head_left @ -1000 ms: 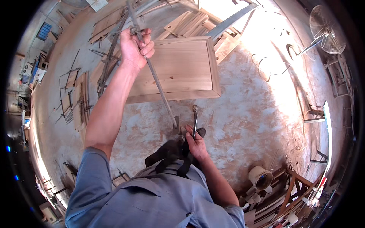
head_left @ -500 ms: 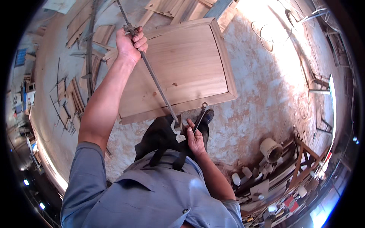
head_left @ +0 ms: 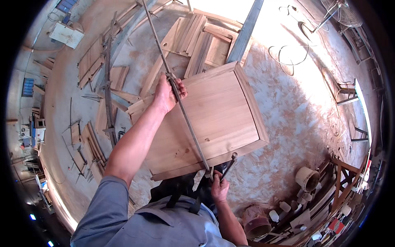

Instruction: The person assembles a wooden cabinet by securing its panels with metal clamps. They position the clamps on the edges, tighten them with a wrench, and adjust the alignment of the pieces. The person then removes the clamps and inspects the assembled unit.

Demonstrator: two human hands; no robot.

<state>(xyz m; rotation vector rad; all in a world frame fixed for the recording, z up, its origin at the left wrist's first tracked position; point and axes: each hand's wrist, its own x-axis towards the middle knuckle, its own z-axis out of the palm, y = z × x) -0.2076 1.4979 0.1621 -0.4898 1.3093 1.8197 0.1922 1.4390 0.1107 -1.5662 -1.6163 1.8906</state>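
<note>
A long metal bar clamp [head_left: 189, 125] runs slantwise across a framed wooden panel [head_left: 224, 105], from beyond its far edge to its near edge. My left hand [head_left: 166, 95] is closed around the clamp's bar near the sliding jaw, over the panel's far left part. At the near end my right hand [head_left: 220, 190] grips the clamp's screw end, its fingers partly hidden. A dark short rod with a knobbed end [head_left: 234, 156] sticks up from this hand. The clamp's near jaw [head_left: 209, 172] sits at the panel's near edge; whether it touches the wood I cannot tell.
Wooden frames and boards [head_left: 185, 35] lie beyond the panel, beside a blue-grey beam [head_left: 246, 35]. Another long metal bar [head_left: 108, 82] stands to the left. Buckets [head_left: 307, 178] and bottles line the lower right. A looped cable [head_left: 290, 55] lies on the floor at the upper right.
The clamp has come down over the panel, with my left hand now farther right over it. Its near end has moved to the panel's near edge. The view has shifted too.
</note>
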